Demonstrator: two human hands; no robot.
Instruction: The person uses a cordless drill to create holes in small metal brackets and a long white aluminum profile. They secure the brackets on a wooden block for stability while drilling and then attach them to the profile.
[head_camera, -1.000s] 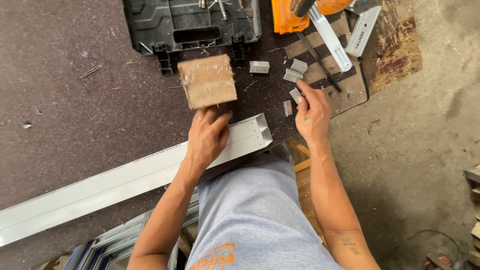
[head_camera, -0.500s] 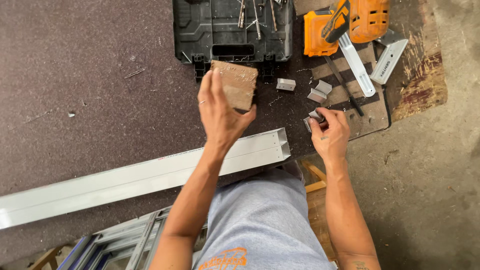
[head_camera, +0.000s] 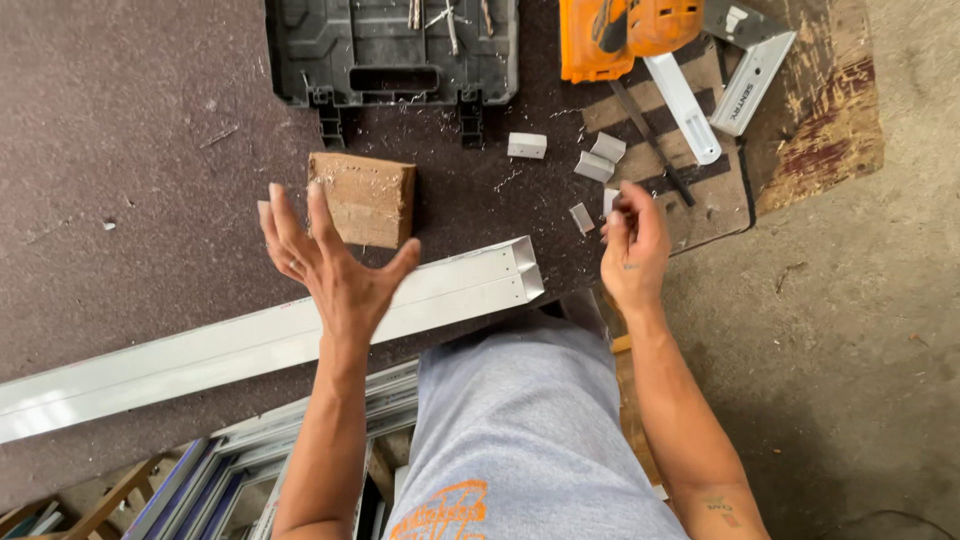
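Left hand (head_camera: 335, 270) is held at centre left of the frame, fingers spread wide, nothing gripped; the wooden block (head_camera: 365, 198) lies free just above it on the dark work surface (head_camera: 130, 130). Right hand (head_camera: 632, 250), right of centre, is seen pinching a small pale metal piece (head_camera: 611, 203). A long white channel profile (head_camera: 250, 340) runs below both hands.

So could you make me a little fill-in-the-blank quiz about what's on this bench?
1. The left hand is spread open above the long white ____ profile.
2. The block lying beyond that hand is made of ____.
3. The right hand pinches a small ____ offcut.
4. The power tool at the top is ____ in colour.

Missing words: aluminium; wood; white; orange
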